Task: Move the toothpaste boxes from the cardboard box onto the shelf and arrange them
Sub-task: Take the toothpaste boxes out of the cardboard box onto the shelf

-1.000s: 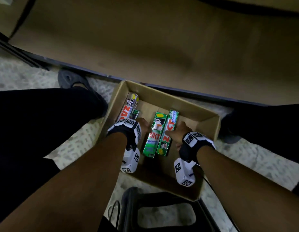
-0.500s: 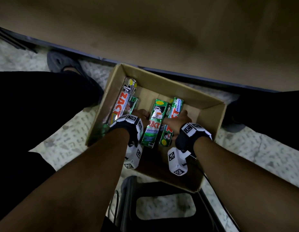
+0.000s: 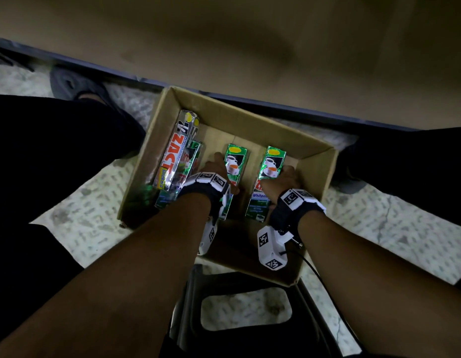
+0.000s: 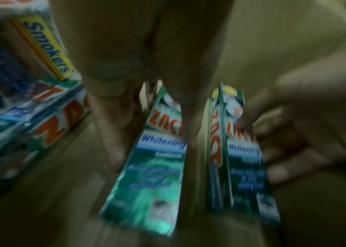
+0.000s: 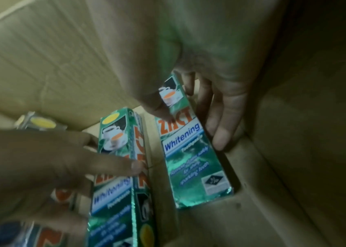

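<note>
Head view has the two green Whitening toothpaste boxes front and center, both down inside the cardboard box (image 3: 252, 117), lying side by side with a gap of bare cardboard floor between them. Left green box (image 3: 234, 161) is held by the left hand (image 3: 215, 167), fingers down along its left side and thumb on the other side, so it's pinched across its width. Right green box (image 3: 272, 164) is gripped the same way by the right hand (image 3: 283, 179), thumb on the printed top face near the cup picture and fingers curled down its far side next to the carton wall. The right wrist view shows that grip pretty clearly; the left wrist view is blurry but you can still make out fingers (image 4: 108, 133) running down beside the box.

Over on the left side of the carton there's a small heap of more toothpaste boxes: a silver Smokers' box (image 3: 176, 151) leaning along the left wall, with another green one (image 3: 192, 161) tucked under and beside it. None of these are touched by either hand.

Both wrists wear black straps with white marker blocks. The carton sits on a pale patterned floor, just in front of a big tan shelf board (image 3: 250, 42) with a dark edge. A black plastic stool (image 3: 244, 288) is right below the carton, and the person's dark trousers and shoes are on either side.
</note>
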